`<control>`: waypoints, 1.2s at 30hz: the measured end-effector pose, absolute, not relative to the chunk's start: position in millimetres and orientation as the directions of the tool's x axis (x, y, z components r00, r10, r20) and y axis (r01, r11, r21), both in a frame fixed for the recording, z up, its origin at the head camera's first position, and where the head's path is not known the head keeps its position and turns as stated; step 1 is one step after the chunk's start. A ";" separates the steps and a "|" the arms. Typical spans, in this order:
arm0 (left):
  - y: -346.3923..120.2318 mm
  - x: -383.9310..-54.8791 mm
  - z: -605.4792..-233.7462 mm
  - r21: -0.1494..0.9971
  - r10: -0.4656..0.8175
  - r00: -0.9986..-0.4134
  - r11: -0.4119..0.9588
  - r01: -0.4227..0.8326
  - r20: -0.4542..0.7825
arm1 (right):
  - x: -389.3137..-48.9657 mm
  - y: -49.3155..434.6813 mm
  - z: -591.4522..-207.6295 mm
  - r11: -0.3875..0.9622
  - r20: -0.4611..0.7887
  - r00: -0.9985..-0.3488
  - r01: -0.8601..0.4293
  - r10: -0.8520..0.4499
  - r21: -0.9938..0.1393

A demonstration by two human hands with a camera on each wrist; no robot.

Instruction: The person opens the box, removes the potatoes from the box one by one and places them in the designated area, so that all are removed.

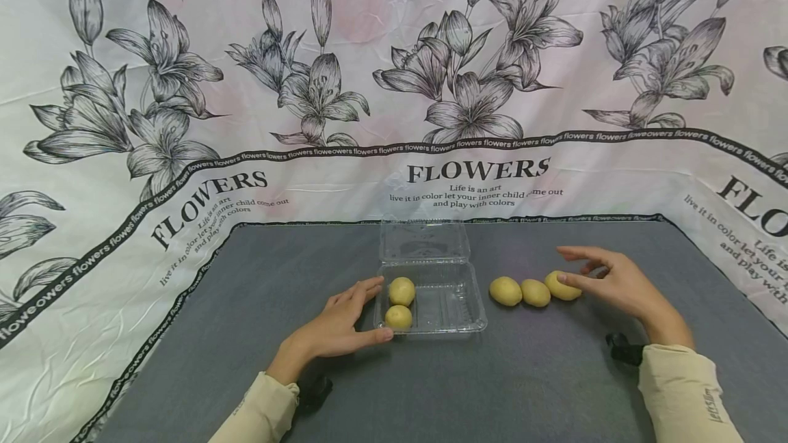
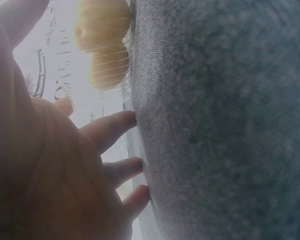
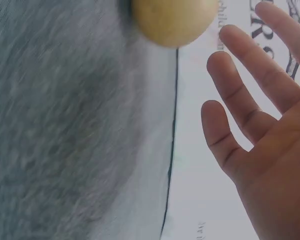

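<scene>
A clear plastic clamshell box point(image 1: 452, 303) lies on the table with its lid point(image 1: 425, 243) folded back. Two yellow potatoes point(image 1: 402, 290) sit in its left side, one in front of the other. My left hand point(image 1: 341, 323) is at the box's left edge, fingers spread, thumb by the front left corner. To the right of the box, a large potato point(image 1: 505, 291), a smaller potato point(image 1: 535, 293) and a third potato point(image 1: 559, 285) form a row. Over the third one hovers my right hand point(image 1: 615, 286), its fingers extended; in the right wrist view a gap separates them from the potato point(image 3: 172, 20).
A grey cloth point(image 1: 455, 388) covers the table. Behind it hangs a white curtain point(image 1: 345, 183) printed with flowers and lettering, which also runs down both sides. Dark wrist straps point(image 1: 624, 349) show below the hands.
</scene>
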State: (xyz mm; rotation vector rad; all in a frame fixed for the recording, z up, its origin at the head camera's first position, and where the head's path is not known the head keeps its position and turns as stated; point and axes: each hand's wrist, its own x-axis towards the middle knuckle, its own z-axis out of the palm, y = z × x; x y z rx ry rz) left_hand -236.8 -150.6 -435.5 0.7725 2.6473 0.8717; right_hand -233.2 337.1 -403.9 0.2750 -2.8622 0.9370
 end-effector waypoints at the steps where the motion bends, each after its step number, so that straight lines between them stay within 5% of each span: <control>1: -150.7 -236.8 -435.7 0.609 0.556 -0.828 0.681 0.407 -0.068 | -233.1 334.5 -402.1 0.789 0.177 -0.974 -0.218 -0.141 -0.574; 21: -150.9 -237.1 -436.5 0.609 0.552 -0.831 0.684 0.403 -0.070 | -234.7 263.4 -382.5 0.699 0.392 -0.859 -0.502 -0.331 -0.510; 36: -149.7 -236.1 -434.2 0.602 0.545 -0.835 0.694 0.395 -0.080 | -242.4 228.7 -386.5 0.612 0.415 -0.787 -0.617 -0.457 -0.494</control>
